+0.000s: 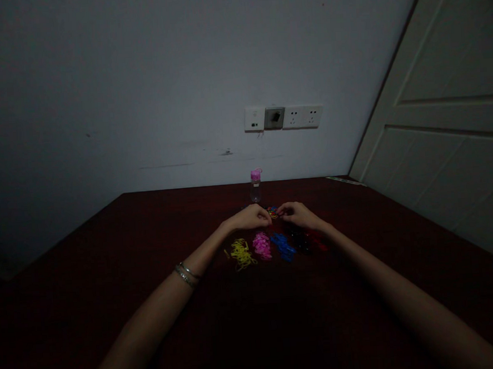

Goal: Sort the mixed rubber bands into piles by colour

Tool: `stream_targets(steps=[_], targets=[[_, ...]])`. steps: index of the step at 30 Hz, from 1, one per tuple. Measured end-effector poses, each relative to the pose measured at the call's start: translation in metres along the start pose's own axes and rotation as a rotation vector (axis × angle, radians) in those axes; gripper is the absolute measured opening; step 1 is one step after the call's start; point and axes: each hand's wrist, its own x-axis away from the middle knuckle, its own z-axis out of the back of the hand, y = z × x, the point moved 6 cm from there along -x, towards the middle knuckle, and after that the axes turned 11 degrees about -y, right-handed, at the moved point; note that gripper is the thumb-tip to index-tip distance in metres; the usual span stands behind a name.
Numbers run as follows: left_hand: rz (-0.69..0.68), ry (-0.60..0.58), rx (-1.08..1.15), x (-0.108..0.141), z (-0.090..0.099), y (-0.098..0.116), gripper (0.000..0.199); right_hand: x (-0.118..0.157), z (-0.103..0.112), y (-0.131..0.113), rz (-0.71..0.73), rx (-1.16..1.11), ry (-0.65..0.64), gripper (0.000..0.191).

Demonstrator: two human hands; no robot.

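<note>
Single-colour piles [262, 246] are laid out, but a mixed pile [272, 211] is left between curled left hand [252, 216] and right hand [300, 214], any grip unclear.

This looks like a plain room, perhaps in a home, though the view is too dim to be sure. A dark reddish table [275, 316] stands against a bare, pale wall [161, 89] with scuffs and marks. A row of switches and sockets [303, 117] is fixed above the tabletop. To the right is a light panelled door [446, 111], or something like one.
</note>
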Motion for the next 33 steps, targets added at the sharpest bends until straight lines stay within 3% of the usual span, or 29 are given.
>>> stream_targets(steps=[4, 8, 14, 18, 22, 28, 33], targets=[[0.092, 0.204, 0.124, 0.009, 0.024, -0.043, 0.026, 0.000, -0.012, -0.013, 0.010, -0.029, -0.081, 0.017], [0.271, 0.397, 0.216, 0.026, 0.039, -0.081, 0.025, 0.000, -0.026, -0.023, 0.047, 0.004, -0.136, 0.022], [0.352, 0.512, 0.293, 0.037, 0.044, -0.097, 0.022, -0.002, -0.036, -0.020, 0.068, 0.141, -0.130, 0.024], [0.326, 0.485, 0.288, 0.036, 0.044, -0.097, 0.023, 0.000, -0.032, -0.024, 0.061, 0.116, -0.140, 0.027], [0.287, 0.430, 0.236, 0.037, 0.046, -0.095, 0.028, 0.003, -0.010, -0.024, 0.047, 0.109, -0.091, 0.025], [0.289, 0.223, 0.136, 0.041, 0.046, -0.096, 0.036, 0.013, 0.040, 0.017, -0.102, 0.020, 0.030, 0.026], [0.281, 0.126, 0.085, 0.042, 0.041, -0.089, 0.034, 0.027, 0.059, 0.047, -0.209, -0.071, -0.004, 0.027]])
